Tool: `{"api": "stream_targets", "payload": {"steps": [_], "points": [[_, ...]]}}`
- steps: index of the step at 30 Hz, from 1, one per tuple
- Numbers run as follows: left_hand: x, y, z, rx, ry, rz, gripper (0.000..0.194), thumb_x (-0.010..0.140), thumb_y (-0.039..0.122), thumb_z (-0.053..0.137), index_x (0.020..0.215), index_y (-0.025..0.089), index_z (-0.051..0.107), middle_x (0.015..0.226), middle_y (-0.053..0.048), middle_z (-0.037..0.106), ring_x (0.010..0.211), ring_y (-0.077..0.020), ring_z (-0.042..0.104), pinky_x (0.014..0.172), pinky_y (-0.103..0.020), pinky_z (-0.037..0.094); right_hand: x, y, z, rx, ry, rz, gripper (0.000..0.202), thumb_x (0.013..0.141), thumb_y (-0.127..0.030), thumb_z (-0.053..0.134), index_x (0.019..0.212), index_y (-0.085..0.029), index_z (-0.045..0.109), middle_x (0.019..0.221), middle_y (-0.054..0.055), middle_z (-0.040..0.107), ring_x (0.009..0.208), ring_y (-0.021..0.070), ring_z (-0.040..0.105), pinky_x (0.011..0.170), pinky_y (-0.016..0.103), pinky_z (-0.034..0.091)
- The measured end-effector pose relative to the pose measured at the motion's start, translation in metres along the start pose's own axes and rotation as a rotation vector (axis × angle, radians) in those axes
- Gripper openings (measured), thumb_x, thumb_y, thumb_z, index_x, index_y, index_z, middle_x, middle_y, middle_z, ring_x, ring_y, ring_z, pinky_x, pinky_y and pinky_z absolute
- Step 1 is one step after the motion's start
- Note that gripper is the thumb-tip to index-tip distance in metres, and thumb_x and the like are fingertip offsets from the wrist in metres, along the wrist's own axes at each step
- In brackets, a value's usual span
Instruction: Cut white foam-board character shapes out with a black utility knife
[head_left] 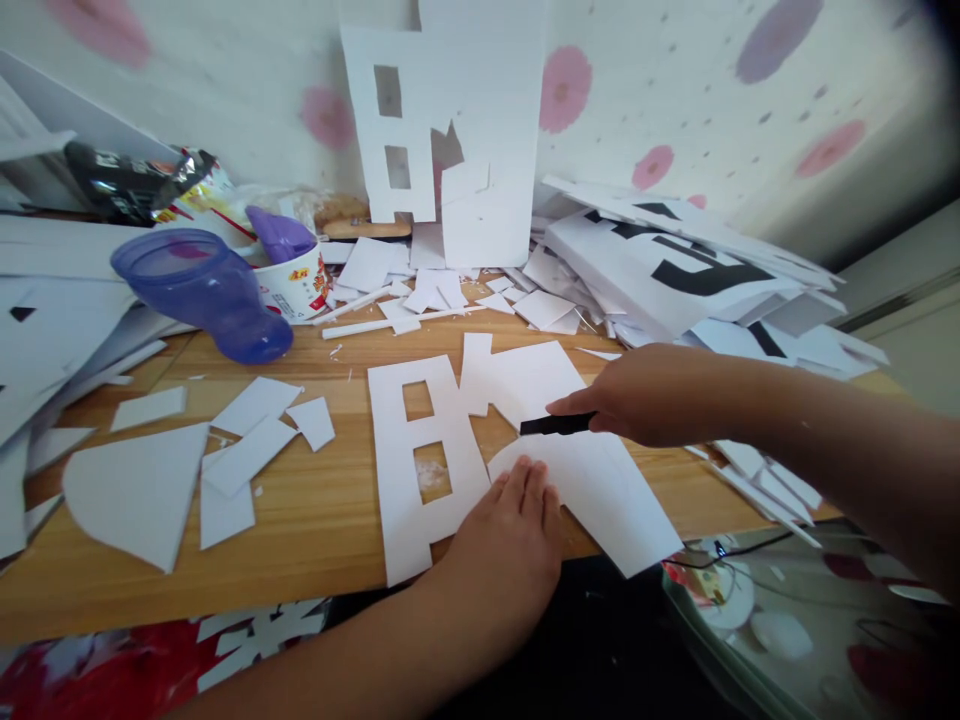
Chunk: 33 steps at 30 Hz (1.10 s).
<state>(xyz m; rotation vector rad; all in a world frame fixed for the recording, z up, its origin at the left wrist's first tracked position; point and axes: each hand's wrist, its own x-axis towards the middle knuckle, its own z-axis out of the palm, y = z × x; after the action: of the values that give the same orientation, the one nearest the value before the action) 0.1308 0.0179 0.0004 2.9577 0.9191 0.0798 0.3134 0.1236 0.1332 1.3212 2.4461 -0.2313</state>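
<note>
A white cut-out sheet (397, 440) with two rectangular holes lies on the wooden table (315, 520). Its right part (615, 500) is a broad white piece with an irregular gap above it. My left hand (517, 530) presses on this white board near the table's front edge, its fingers close together and nothing visible in them. From the right, my right hand (637, 395) grips a black cutter (556, 424), whose tip points left over the edge of the gap. Any blade at the tip is too small to make out.
White scraps (251, 455) lie to the left. Behind them stand a purple boot-shaped cup (210, 290) and a paper cup (296, 285). A tall cut-out board (491, 130) leans on the wall. Stacked boards with black shapes (675, 265) are at the right, a cable (742, 550) below.
</note>
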Motion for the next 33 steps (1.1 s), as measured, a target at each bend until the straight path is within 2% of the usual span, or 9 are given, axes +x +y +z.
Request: {"api": "stream_targets", "payload": {"steps": [3,6,12,16,20,22,24,28,33], "points": [[0.0,0.0,-0.003,0.014,0.022,0.007,0.058,0.089,0.032,0.053,0.133,-0.005,0.05,0.142,-0.029,0.044,0.134,-0.0419,0.042,0.108,-0.049,0.041,0.004,0.012,0.002,0.012,-0.144,-0.088,0.048,0.082,-0.014,0.058,0.122,-0.037,0.067,0.076,0.001,0.073,0.057,0.0146,0.056,0.054,0.026,0.033],[-0.001,-0.001,-0.001,0.03,0.068,0.002,0.056,0.089,0.033,0.053,0.132,-0.003,0.052,0.141,-0.028,0.047,0.133,-0.0404,0.043,0.108,-0.048,0.041,0.008,0.021,0.004,0.153,-0.16,-0.101,0.045,0.084,-0.016,0.056,0.123,-0.036,0.067,0.081,0.0,0.074,0.062,0.0143,0.059,0.059,0.026,0.038],[-0.003,0.0,0.002,0.004,0.077,0.006,0.057,0.091,0.035,0.052,0.133,-0.003,0.049,0.141,-0.031,0.045,0.134,-0.0393,0.043,0.108,-0.049,0.038,0.017,0.037,0.009,0.45,-0.317,-0.01,0.048,0.084,-0.016,0.052,0.127,-0.031,0.065,0.061,-0.004,0.063,0.041,0.0087,0.05,0.05,0.024,0.039],[-0.004,-0.01,-0.011,-0.137,0.094,0.017,0.053,0.09,0.037,0.055,0.127,-0.002,0.055,0.138,-0.028,0.051,0.131,-0.0382,0.047,0.106,-0.046,0.041,0.016,0.047,0.004,0.497,-0.319,-0.007,0.048,0.086,-0.021,0.051,0.132,-0.031,0.06,0.061,-0.004,0.061,0.044,0.0099,0.052,0.05,0.024,0.041],[0.001,-0.036,-0.032,-0.4,0.145,-0.138,0.028,0.094,0.023,0.046,0.11,0.013,0.067,0.11,-0.012,0.069,0.101,-0.024,0.064,0.084,-0.035,0.054,0.008,0.056,0.02,0.871,-0.136,0.002,0.056,0.086,-0.031,0.055,0.141,-0.029,0.049,0.074,-0.002,0.063,0.051,0.011,0.058,0.049,0.024,0.045],[0.007,-0.05,-0.041,-0.386,0.176,-0.312,0.027,0.093,0.018,0.044,0.103,0.016,0.07,0.096,-0.009,0.067,0.088,-0.0228,0.062,0.077,-0.037,0.053,0.007,0.056,0.042,1.119,0.034,0.059,0.06,0.087,-0.034,0.055,0.145,-0.028,0.042,0.075,-0.002,0.062,0.053,0.0119,0.059,0.05,0.025,0.046],[0.016,-0.06,-0.047,-0.337,0.125,-0.425,0.026,0.091,0.015,0.047,0.101,0.019,0.071,0.093,-0.009,0.063,0.088,-0.0245,0.058,0.078,-0.04,0.05,0.008,0.053,0.066,1.324,0.167,0.121,0.063,0.087,-0.037,0.055,0.147,-0.027,0.038,0.075,-0.001,0.064,0.053,0.0126,0.059,0.05,0.026,0.047],[0.032,-0.067,-0.046,-0.314,-0.021,-0.44,0.027,0.09,0.01,0.049,0.097,0.019,0.073,0.093,-0.008,0.061,0.092,-0.0243,0.056,0.082,-0.041,0.047,0.017,0.046,0.103,1.61,0.29,0.17,0.065,0.086,-0.039,0.058,0.146,-0.024,0.039,0.07,-0.002,0.063,0.049,0.0123,0.057,0.047,0.025,0.043],[0.035,-0.065,-0.035,-0.355,0.038,-0.445,0.024,0.088,0.009,0.053,0.096,0.019,0.073,0.093,-0.007,0.064,0.091,-0.0216,0.057,0.085,-0.038,0.047,0.022,0.046,0.119,1.792,0.412,0.127,0.06,0.085,-0.04,0.062,0.14,-0.024,0.047,0.068,-0.002,0.063,0.047,0.0116,0.056,0.046,0.024,0.04]]}}
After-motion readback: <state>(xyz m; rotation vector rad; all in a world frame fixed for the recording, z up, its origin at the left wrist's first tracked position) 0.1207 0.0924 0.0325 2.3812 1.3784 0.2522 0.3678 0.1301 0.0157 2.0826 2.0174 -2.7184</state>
